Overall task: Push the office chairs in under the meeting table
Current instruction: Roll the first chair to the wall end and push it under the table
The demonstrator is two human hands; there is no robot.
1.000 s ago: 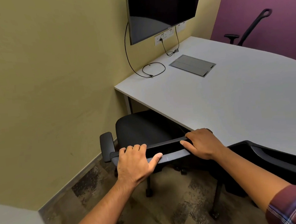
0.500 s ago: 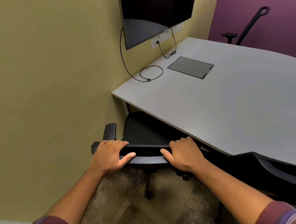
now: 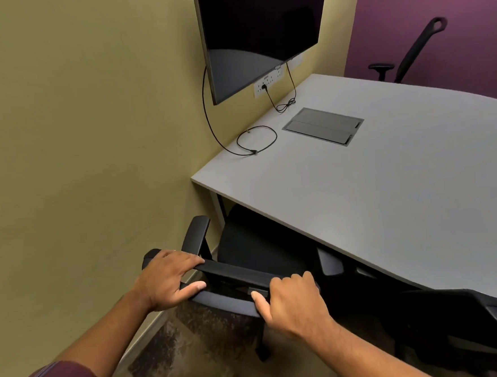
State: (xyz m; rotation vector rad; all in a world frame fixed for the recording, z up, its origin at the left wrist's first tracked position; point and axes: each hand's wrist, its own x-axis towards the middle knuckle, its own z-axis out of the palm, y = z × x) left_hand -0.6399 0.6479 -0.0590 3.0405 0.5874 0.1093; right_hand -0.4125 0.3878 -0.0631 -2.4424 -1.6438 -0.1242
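Observation:
A black office chair (image 3: 254, 246) stands at the near left corner of the grey meeting table (image 3: 389, 196), its seat partly under the tabletop. Both my hands grip the top edge of its backrest: my left hand (image 3: 166, 278) at the left end, my right hand (image 3: 293, 303) further right. The chair's left armrest sticks up just beyond my left hand, close to the yellow wall. A second black chair (image 3: 462, 317) sits to the right, its back at the table's edge. A third chair (image 3: 417, 50) stands at the far side by the purple wall.
A dark screen (image 3: 260, 31) hangs on the yellow wall above the table, with cables (image 3: 255, 140) trailing onto the tabletop. A grey socket hatch (image 3: 322, 125) is set into the table. The wall runs close along the left of the chair. Patterned carpet covers the floor.
The chair has rolled forward, its seat further under the table. Both hands stayed on the backrest top, and the view has come nearer to the table corner.

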